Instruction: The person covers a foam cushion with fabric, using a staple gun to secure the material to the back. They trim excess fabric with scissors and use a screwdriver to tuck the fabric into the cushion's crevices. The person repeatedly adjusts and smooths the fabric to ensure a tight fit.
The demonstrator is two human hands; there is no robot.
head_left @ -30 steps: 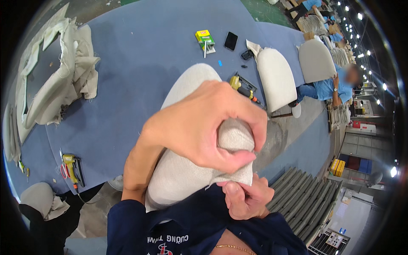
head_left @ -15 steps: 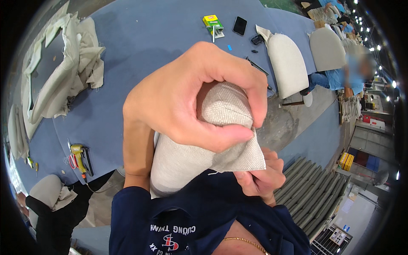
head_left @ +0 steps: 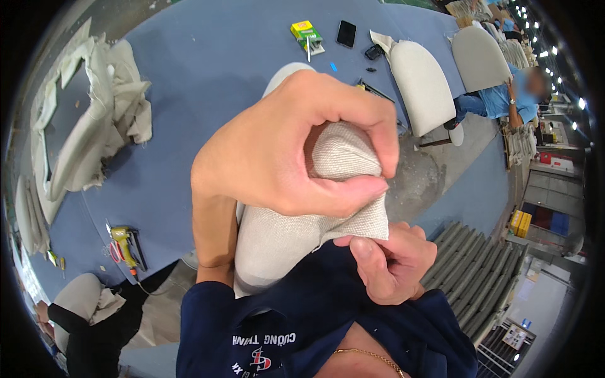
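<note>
Left hand (head_left: 283, 148) wrapped round end of beige padded panel (head_left: 274, 239), held before chest, worktop (head_left: 167, 201) beyond. Right hand (head_left: 397, 261) pinching fabric flap (head_left: 368, 220). Visible face covered; flap looks unfastened; underside hidden, fastening there cannot be told.

I see my ungloved left hand (head_left: 265, 151) large at mid-frame, knuckles up, its fingers and thumb (head_left: 350, 195) bowed into a rounded hook, tips nearly meeting toward the right. Its bare forearm (head_left: 213, 233) runs steeply to the lower left. Right of lower centre, my bare right hand (head_left: 396, 264) pinches, fingers curled.
</note>
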